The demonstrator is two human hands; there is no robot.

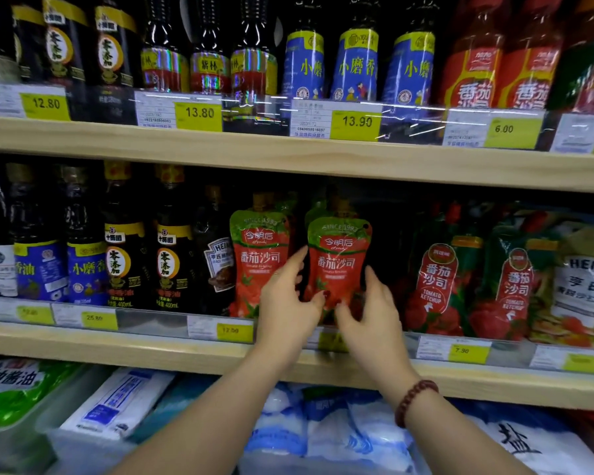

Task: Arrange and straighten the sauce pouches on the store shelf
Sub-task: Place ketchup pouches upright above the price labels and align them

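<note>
Fingertips first: the left hand (pixel 287 305) has its thumb on the lower front of the front pouch (pixel 338 258), with the index finger running up the pouch's left edge. The right hand (pixel 369 315) mirrors it, thumb low on the front, index up the right edge. So both are pinching it lightly, fingers mostly stretched out, not a fist grip. The pouch stands upright on the middle shelf, with another like it tucked right behind.

Just left of it, partly behind the left hand, is its twin pouch (pixel 259 258), then a dark Heinz bottle (pixel 216 262). Right of it there's a dark gap, then two ketchup pouches (pixel 439 286).

Not much headroom: the upper shelf board (pixel 288 159) sits close above its top. Below it the shelf lip (pixel 186 347) with price tags (pixel 234 330) runs under both wrists. There's a bead bracelet (pixel 414 401) on the right one.
</note>
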